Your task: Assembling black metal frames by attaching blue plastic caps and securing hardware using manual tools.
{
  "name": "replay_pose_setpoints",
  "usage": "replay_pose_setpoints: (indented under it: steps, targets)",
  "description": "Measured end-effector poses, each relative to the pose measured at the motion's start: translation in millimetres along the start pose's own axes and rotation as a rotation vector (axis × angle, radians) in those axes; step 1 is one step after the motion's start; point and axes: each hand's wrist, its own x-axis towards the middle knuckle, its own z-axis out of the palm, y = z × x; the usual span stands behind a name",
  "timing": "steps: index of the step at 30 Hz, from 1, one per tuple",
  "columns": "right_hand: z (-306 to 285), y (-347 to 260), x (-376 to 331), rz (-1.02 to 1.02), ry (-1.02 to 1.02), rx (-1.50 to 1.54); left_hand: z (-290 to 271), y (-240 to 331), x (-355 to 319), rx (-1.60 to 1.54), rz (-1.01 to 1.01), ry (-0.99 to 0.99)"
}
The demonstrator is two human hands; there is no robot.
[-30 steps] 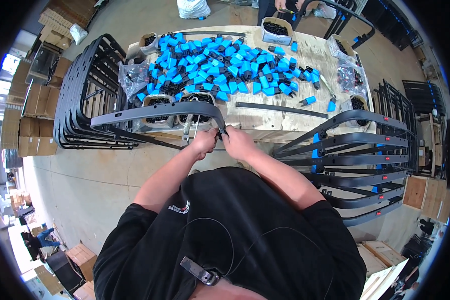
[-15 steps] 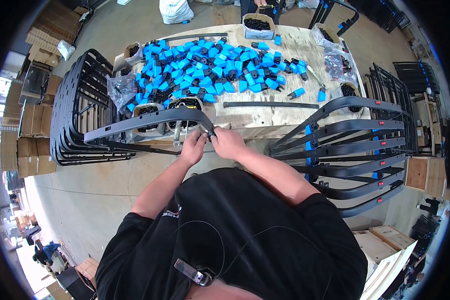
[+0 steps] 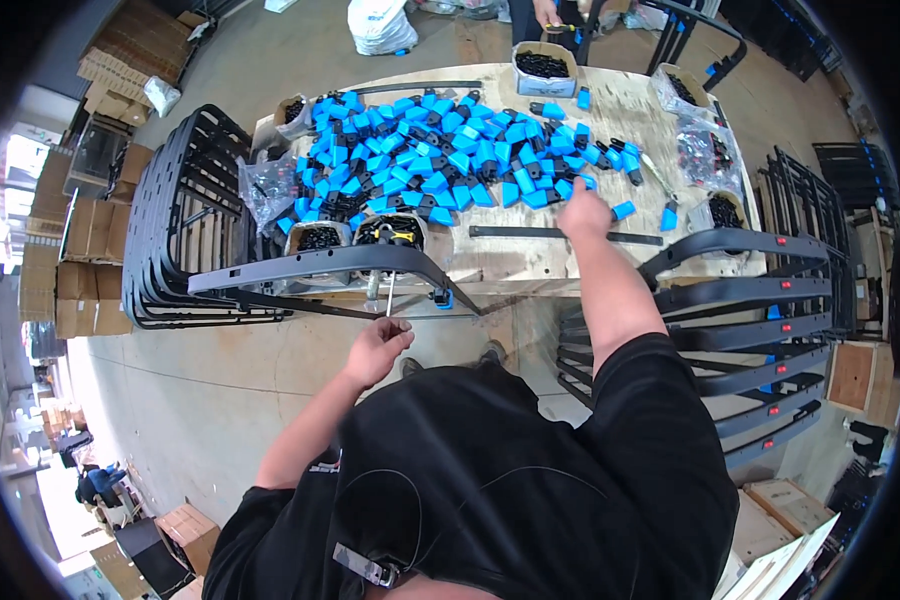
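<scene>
Right arm stretched out long over the desk (image 3: pixel 530 270), right hand (image 3: pixel 582 214) hovering at the near edge of the pile of blue plastic pieces (image 3: pixel 450 165), fingers curled down toward them; whether they pinch one cannot be told from here. Just nearer than those fingers lies a flat black bar (image 3: pixel 560 236) across bare wood. Left hand (image 3: pixel 378 350) is pulled back off the desk's front edge, elbow bent, fingers pressed around a thin metal tool (image 3: pixel 389 297) that points up at the curved black frame piece (image 3: pixel 320 268) jutting past the edge. Stacked black frames (image 3: pixel 170 230) crowd the left, more curved rails (image 3: pixel 740 300) the right, with open floor (image 3: pixel 200 400) beneath the left hand.
</scene>
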Motion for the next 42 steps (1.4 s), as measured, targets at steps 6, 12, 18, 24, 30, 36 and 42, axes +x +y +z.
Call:
replay_pose_setpoints:
  steps: [6, 12, 18, 24, 30, 36, 42]
  targets:
    - [15.9, 14.7, 36.8, -0.008, -0.036, 0.021, -32.6, -23.4, -29.2, 0.042, -0.043, 0.196]
    - [-43.0, 10.3, -12.7, -0.029, 0.089, 0.375, -51.6, -41.8, -55.4, 0.019, -0.104, 0.268]
    - [-57.0, -51.1, -173.7, -0.085, -0.514, 0.874, -67.4, -12.4, -40.0, -0.001, -0.24, 0.081]
    - [-55.0, -191.6, -305.6, -0.586, -0.375, 1.03, -91.4, 23.1, -21.9, -0.217, -0.054, -0.332]
    - [-36.9, -302.7, -348.4, -0.684, -0.316, 0.869, -184.6, 17.7, -43.2, -0.037, -0.017, -0.358]
    - [2.7, -411.8, -385.1, -0.591, -0.5, 0.617, -281.3, -3.2, -70.1, 0.576, 0.472, -0.085]
    - [45.0, -454.6, -386.7, -0.241, -0.98, 1.096, -343.8, -32.5, -67.8, 0.248, 0.538, -0.141]
